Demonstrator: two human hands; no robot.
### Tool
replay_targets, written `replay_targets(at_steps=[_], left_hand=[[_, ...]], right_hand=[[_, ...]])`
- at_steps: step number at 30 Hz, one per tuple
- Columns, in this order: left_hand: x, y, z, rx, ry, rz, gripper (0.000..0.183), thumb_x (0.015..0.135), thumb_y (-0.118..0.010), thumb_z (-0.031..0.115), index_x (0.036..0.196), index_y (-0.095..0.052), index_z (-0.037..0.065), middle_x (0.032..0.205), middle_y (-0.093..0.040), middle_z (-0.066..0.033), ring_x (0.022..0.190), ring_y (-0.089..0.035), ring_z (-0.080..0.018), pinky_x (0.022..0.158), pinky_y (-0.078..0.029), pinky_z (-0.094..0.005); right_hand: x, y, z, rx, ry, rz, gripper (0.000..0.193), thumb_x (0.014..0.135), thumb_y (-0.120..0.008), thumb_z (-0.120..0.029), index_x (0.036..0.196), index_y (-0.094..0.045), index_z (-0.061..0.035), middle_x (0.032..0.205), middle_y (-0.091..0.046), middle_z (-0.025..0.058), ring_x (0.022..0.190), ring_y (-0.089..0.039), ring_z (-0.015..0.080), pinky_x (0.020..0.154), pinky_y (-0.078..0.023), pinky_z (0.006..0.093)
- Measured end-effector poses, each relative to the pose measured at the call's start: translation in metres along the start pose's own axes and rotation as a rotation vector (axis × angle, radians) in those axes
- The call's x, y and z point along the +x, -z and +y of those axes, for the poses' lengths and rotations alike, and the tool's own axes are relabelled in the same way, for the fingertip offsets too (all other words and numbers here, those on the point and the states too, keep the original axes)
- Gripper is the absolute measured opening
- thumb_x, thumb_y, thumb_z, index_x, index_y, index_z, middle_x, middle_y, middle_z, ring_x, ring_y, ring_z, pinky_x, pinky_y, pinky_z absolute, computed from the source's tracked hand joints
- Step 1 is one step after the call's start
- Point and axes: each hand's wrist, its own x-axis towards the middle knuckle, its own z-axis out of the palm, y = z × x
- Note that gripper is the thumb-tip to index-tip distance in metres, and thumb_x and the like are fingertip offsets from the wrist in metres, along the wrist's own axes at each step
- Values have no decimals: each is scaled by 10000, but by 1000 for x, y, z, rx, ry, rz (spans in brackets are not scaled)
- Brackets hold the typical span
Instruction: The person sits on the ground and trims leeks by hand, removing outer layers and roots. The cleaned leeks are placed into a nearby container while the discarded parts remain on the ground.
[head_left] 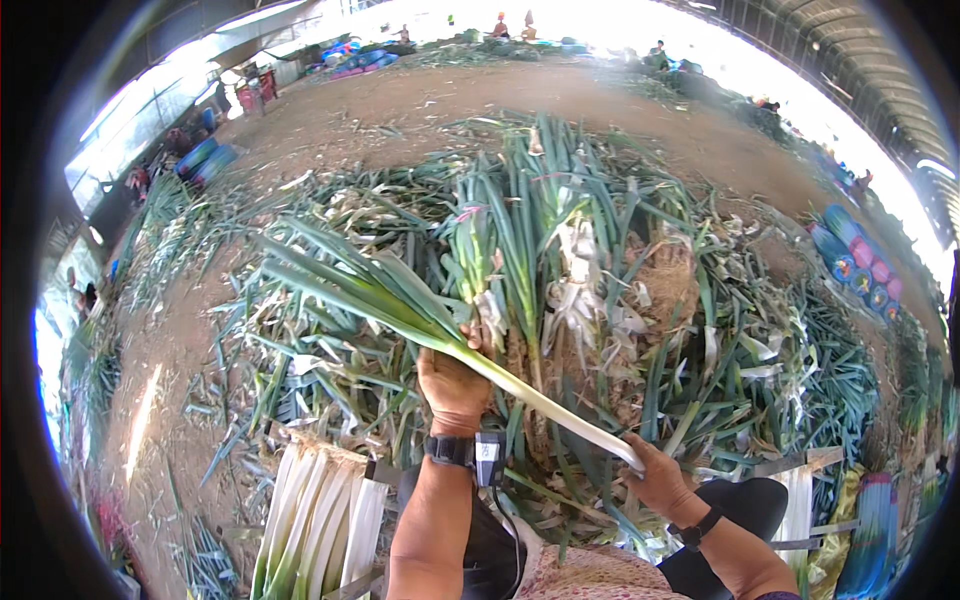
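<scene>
A long leek (530,393) slants across in front of me, its green leaves fanned out at the upper left and its white end at the lower right. My left hand (453,385) is closed around the stalk where green turns to white. The white end is in the closed fingers of my right hand (656,482). Just beyond my hands lie tied bundles of leeks (515,215) with pale peelings (578,255) hanging over them. Cut leaves and trimmings (330,370) heap around both hands.
White leek stalks (315,510) stand stacked in a holder by my left forearm. Another holder with pale stalks (795,510) is beyond my right wrist. Blue and pink rolled bundles (860,262) lie at the right. Brown ground (370,115) stretches behind, with distant people (500,27) near heaps.
</scene>
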Motion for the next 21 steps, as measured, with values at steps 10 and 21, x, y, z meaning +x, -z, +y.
replay_targets(at_steps=[10,21], left_hand=[[-122,11,95,427,44,301,256,831,-699,196,1045,-600,97,1050,-635,-104,984,-616,-257,824,-529,-449],[-334,-74,297,734,-696,420,152,879,-649,228,944,-637,91,913,-664,-56,854,-632,-209,825,-528,-362]], right_hand=[[24,19,16,849,-394,-491,404,779,-697,-103,1153,-609,24,887,-651,31,699,-576,84,592,-464,226],[58,-5,-10,936,-377,-267,307,908,-607,-203,1150,-599,-14,778,-599,26,618,-523,103,527,-429,261]])
